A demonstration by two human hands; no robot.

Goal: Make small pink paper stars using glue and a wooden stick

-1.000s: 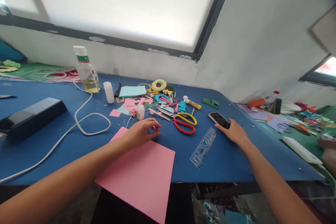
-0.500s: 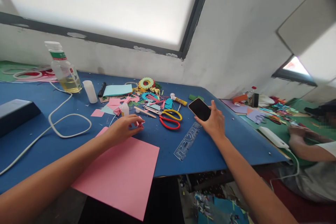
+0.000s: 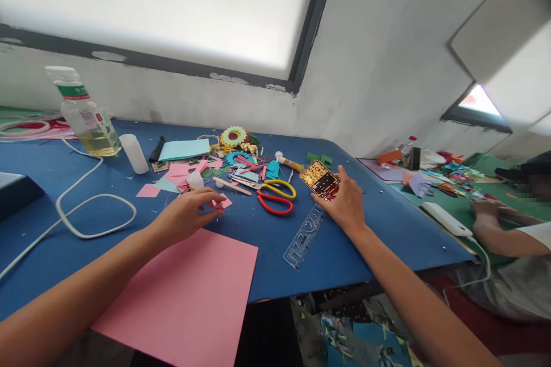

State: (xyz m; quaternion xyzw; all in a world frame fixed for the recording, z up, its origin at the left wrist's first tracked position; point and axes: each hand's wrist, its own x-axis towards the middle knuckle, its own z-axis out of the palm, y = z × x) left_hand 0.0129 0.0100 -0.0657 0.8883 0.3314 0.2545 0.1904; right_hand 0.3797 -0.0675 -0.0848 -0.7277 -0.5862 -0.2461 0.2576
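In my right hand is a phone, its screen lit with a yellowish picture, held above the right part of the table. Just below it lies a clear stencil ruler. My left hand pinches a small folded piece of pink paper between thumb and fingers. Under the left forearm a large pink sheet hangs over the table's front edge. Between the hands rest scissors with one red and one yellow handle loop.
A mound of paper scraps spreads at the back. To the left stand a bottle of yellow liquid, a white tube and a looping white cable. Another person's arm is at a green table on the right.
The phone's screen has gone from dark to lit. The view has shifted slightly, and both hands keep their holds.
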